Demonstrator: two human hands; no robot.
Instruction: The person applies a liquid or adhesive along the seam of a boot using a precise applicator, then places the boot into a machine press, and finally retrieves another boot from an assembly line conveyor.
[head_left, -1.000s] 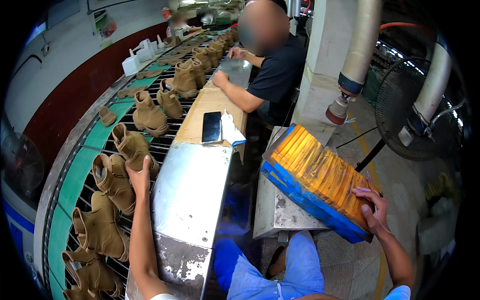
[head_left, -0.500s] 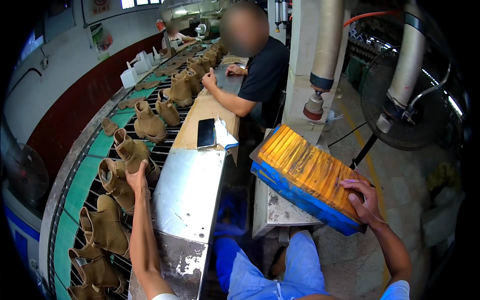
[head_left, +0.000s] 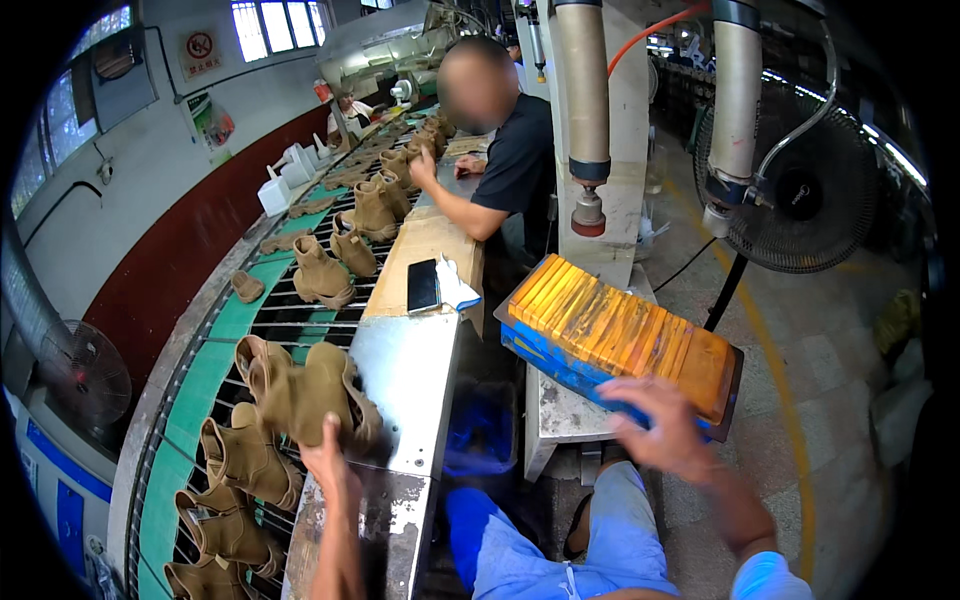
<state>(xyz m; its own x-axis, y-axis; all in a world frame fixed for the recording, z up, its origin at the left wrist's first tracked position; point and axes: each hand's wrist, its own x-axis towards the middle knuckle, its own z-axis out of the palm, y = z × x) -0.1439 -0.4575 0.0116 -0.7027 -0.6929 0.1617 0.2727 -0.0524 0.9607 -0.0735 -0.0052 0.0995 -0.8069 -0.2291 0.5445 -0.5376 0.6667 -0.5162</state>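
Note:
In my left hand (head_left: 333,462) is a tan ankle boot (head_left: 325,385), lifted over the inner edge of the rack. Another boot shaft (head_left: 262,368) shows just left of it; whether the hand holds that too, I cannot tell. My fingers are closed on the boot's near side. My right hand (head_left: 665,425) hovers in front of the orange slabs (head_left: 620,325) with its fingers apart and slightly blurred, holding nothing. Those slabs stand in a row on a blue block-like base (head_left: 560,362), tilted on a grey stand (head_left: 575,410).
Several tan boots (head_left: 245,465) line the barred rack (head_left: 290,330) along a metal-topped bench (head_left: 405,365). A phone (head_left: 423,286) and a white cloth (head_left: 455,285) lie on cardboard. A co-worker (head_left: 515,150) sits beyond. Pipes (head_left: 587,100) and a fan (head_left: 800,190) stand right.
My left hand has raised the boot off the rack and brought it right, toward the bench. My right hand has left the orange slabs and moved left and nearer me.

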